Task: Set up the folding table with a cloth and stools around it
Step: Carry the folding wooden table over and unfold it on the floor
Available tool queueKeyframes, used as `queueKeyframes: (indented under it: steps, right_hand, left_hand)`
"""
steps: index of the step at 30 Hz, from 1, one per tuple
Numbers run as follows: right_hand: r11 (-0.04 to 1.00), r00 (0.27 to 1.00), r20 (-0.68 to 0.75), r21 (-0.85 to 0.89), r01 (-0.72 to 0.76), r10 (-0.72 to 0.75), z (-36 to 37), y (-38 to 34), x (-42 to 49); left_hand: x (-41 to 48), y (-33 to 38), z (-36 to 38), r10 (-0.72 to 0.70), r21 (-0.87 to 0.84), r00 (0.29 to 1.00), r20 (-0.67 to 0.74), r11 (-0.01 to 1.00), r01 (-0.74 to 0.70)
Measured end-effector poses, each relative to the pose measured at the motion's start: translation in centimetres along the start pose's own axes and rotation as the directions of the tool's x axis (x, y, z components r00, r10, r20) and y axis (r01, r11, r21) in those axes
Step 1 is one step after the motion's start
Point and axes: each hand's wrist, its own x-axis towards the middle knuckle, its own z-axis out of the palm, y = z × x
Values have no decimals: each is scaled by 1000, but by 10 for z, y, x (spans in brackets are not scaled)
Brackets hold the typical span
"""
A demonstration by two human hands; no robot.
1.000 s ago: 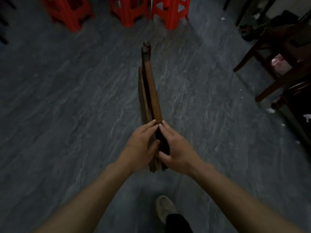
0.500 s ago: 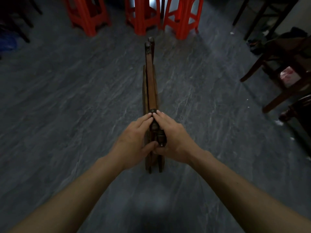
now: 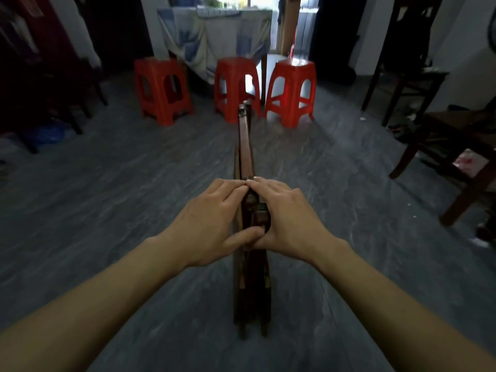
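Stools (image 3: 236,87) stand beyond folded table (image 3: 245,146) on grey floor (image 3: 134,183)

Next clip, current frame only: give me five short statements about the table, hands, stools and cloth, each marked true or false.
1. The folding table stands folded, on edge on the floor. True.
2. Only the left hand holds it. False: the right hand holds its top edge too.
3. Three red stools stand in a row beyond it. True.
4. The stools are stacked. False: each stands singly on the floor.
5. A cloth covers the folding table. False: it is bare; a patterned cloth hangs behind the stools.
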Motion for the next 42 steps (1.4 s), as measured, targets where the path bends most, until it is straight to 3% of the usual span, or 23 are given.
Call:
queueKeyframes:
  steps: [5, 12, 21, 24, 29, 34, 38, 42]
  right_hand:
    - [999, 994, -104, -40, 11, -15, 20, 0, -3]
    - [998, 997, -76, -69, 8, -13, 14, -5, 1]
    - [988, 982, -186, 156, 4, 26, 33, 3, -16]
    - [952, 981, -162, 302, -55, 108, 59, 9, -43]
    - [901, 957, 32, 329, -283, 288, 135, 29, -102]
    - [828, 923, -74, 472, -302, 379, 167, 32, -115]
    - [795, 889, -181, 546, -264, 420, 169, 27, -114]
    - [803, 872, -213, 529, -276, 440, 180, 29, -117]
  left_hand:
    - [-10, -2, 18, -13, -14, 995, -101, 1000, 11]
    - [-14, 1, 17, -85, -101, 989, -120, 992, 73]
    - [-26, 9, 34, -200, -246, 968, -150, 956, 159]
    - [-37, 8, 42, -260, -427, 954, -152, 887, 174]
    - [-75, 7, 92, -435, -460, 900, -14, 802, 381]
    - [-104, 30, 145, -403, -484, 915, 5, 800, 355]
    - [-102, 38, 173, -577, -626, 811, -97, 669, 401]
    - [-106, 42, 181, -628, -644, 762, -160, 651, 402]
